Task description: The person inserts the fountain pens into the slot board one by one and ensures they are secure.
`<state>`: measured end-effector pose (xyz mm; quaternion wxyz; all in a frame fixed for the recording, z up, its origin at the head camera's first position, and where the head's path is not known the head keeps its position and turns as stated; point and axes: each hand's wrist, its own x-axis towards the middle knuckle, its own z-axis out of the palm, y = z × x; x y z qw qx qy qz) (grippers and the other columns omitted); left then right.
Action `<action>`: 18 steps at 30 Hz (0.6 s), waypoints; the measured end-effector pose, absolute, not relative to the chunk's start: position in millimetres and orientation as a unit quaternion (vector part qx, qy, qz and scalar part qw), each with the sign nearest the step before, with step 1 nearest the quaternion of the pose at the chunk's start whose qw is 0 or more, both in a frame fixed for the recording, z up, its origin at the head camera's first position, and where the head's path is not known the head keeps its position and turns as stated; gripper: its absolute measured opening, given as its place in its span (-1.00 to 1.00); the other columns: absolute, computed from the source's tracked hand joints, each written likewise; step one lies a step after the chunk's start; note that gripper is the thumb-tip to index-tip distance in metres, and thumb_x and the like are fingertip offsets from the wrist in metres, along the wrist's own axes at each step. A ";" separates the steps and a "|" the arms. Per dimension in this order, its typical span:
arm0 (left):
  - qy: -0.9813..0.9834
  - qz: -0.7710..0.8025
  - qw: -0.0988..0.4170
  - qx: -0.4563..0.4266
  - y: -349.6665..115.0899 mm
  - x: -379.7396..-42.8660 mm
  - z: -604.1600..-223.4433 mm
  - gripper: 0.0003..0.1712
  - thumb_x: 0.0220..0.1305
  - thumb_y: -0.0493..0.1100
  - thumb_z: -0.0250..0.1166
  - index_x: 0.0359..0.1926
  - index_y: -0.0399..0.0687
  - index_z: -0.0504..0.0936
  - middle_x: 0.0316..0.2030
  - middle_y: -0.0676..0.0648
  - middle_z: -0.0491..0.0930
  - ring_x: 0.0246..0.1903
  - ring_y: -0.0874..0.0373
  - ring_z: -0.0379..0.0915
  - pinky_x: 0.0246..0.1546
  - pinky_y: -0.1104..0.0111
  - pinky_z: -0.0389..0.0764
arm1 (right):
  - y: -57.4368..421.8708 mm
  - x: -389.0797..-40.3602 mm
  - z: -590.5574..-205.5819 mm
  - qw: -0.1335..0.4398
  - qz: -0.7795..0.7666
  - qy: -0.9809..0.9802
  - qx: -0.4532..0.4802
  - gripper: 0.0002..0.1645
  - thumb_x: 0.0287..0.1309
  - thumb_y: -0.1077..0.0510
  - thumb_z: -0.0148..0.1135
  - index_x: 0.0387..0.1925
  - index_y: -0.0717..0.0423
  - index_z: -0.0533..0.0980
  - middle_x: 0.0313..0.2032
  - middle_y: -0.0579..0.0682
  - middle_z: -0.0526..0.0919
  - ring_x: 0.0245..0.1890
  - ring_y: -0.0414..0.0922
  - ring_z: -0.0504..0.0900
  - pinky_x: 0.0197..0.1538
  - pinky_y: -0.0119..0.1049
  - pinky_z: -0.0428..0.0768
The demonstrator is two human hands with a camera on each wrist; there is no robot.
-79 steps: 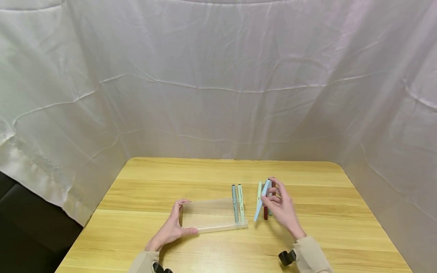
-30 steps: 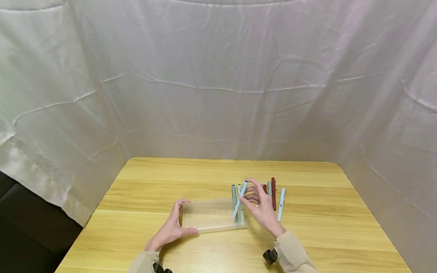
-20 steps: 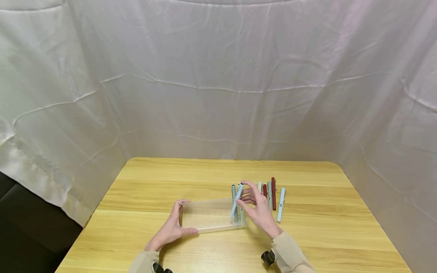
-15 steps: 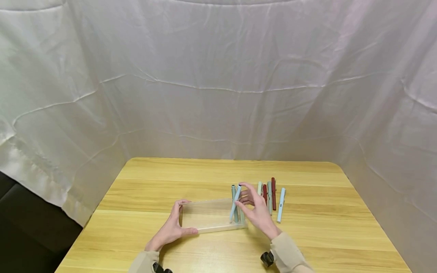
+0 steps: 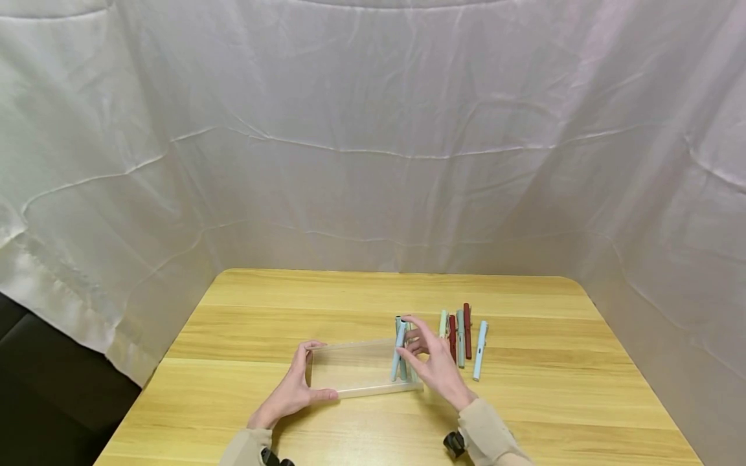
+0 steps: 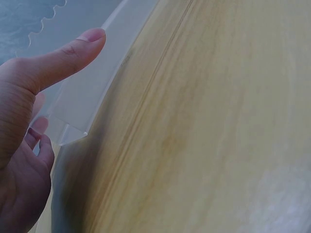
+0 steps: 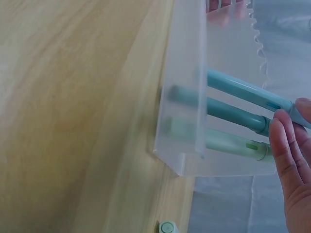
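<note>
My left hand (image 5: 294,385) grips the left end of a clear frosted plastic pen tray (image 5: 373,390), thumb along the front wall and fingers at the back. In the left wrist view the tray's scalloped edge shows beyond the thumb. My right hand (image 5: 436,364) pinches a light blue pen (image 7: 243,91) near its upper end; the pen slants, its lower end inside the tray. Beside it a teal pen (image 7: 235,115) and a light green pen (image 7: 232,144) lie across the tray's right end. In the head view my right hand partly covers the green one.
Right of the tray, loose pens lie on the wooden table (image 5: 559,388): a light green pen (image 5: 443,321), two dark red ones, a grey-green pen (image 5: 460,340) and a light blue one (image 5: 480,351). A pale curtain (image 5: 373,194) hangs behind the table.
My right hand has carried the light blue pen left from the loose pens to the tray and lowered it beside the teal pen. My left hand has stayed on the tray.
</note>
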<state>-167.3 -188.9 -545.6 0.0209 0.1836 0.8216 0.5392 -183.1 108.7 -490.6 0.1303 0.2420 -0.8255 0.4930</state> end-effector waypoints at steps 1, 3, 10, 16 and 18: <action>0.822 0.540 0.021 0.183 -188.9 -167.3 -545.6 0.12 -0.37 -0.06 0.53 0.21 -0.01 0.02 0.23 -0.05 0.01 0.34 0.00 -0.22 0.36 0.08 -0.15 | 107.5 -182.5 -490.2 0.131 0.493 -0.826 0.240 -0.26 -0.06 0.27 0.27 0.20 -0.02 0.23 -0.32 0.01 0.60 -0.48 -0.26 0.58 -0.34 -0.45 0.64; 0.824 0.537 0.022 0.179 -189.9 -168.5 -548.4 0.13 -0.39 -0.02 0.53 0.21 0.04 0.02 0.24 -0.02 0.01 0.34 0.02 -0.22 0.37 0.11 -0.15 | 105.2 -181.1 -489.0 0.131 0.494 -0.827 0.236 -0.25 -0.09 0.32 0.27 0.19 0.01 0.24 -0.34 0.05 0.59 -0.50 -0.21 0.58 -0.37 -0.42 0.64; 0.827 0.534 0.027 0.173 -190.3 -169.1 -549.9 0.14 -0.39 0.00 0.52 0.21 0.07 0.02 0.24 -0.02 -0.01 0.35 0.00 -0.24 0.37 0.08 -0.16 | 104.7 -182.3 -493.3 0.109 0.501 -0.825 0.238 -0.23 -0.09 0.28 0.29 0.20 -0.05 0.24 -0.35 0.01 0.60 -0.54 -0.16 0.58 -0.43 -0.44 0.63; 0.830 0.530 0.028 0.170 -189.7 -168.4 -548.8 0.13 -0.38 -0.01 0.52 0.21 0.06 0.02 0.25 -0.03 -0.01 0.35 0.01 -0.25 0.37 0.09 -0.16 | 105.1 -182.8 -496.8 0.114 0.491 -0.825 0.256 -0.21 -0.05 0.24 0.27 0.23 -0.14 0.20 -0.33 -0.02 0.60 -0.55 -0.30 0.55 -0.46 -0.45 0.62; 0.831 0.530 0.027 0.169 -188.9 -167.3 -546.3 0.13 -0.37 -0.04 0.52 0.22 0.02 0.02 0.25 -0.05 0.00 0.35 0.01 -0.24 0.37 0.09 -0.15 | 104.7 -182.9 -497.7 0.122 0.482 -0.826 0.267 -0.20 -0.05 0.25 0.27 0.23 -0.16 0.19 -0.33 -0.03 0.60 -0.56 -0.33 0.53 -0.48 -0.46 0.61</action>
